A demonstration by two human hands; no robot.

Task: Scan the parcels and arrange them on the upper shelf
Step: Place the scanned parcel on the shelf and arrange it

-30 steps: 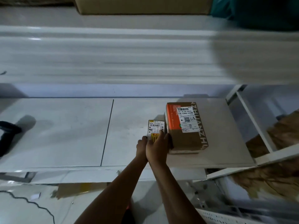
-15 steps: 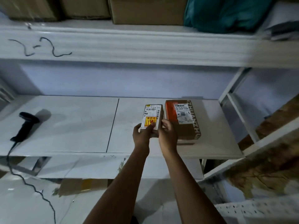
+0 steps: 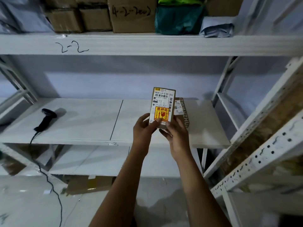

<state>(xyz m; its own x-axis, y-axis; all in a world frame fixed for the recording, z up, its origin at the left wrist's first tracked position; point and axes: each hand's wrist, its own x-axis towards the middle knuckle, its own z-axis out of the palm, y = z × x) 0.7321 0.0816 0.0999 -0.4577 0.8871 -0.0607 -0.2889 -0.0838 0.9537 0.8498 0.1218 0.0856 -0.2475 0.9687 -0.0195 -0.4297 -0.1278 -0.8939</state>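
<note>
While the small parcel (image 3: 162, 107) stands upright in the air above the middle shelf (image 3: 82, 125), only its lower end is gripped. The left hand (image 3: 143, 128) holds the lower left edge with the thumb on the label, and the right hand (image 3: 176, 135) pinches the lower right corner. The yellow sticker shows a broken glass sign, so I judge the content is fragile. With such a low grip the top can tip, and the parcel can slip and drop on the larger brown parcel (image 3: 182, 112) lying just behind it, or on the floor.

The barcode scanner (image 3: 46, 117) lies well apart to the left. To take it, one hand must let go, and the grip becomes weaker. Its cable hangs over the shelf edge and could pull it down.

The upper shelf (image 3: 164, 45) is already full of cardboard boxes (image 3: 132, 15) and a teal bag (image 3: 178, 20). Pushing the parcel in there may squeeze it or leave it hanging over the front.
</note>
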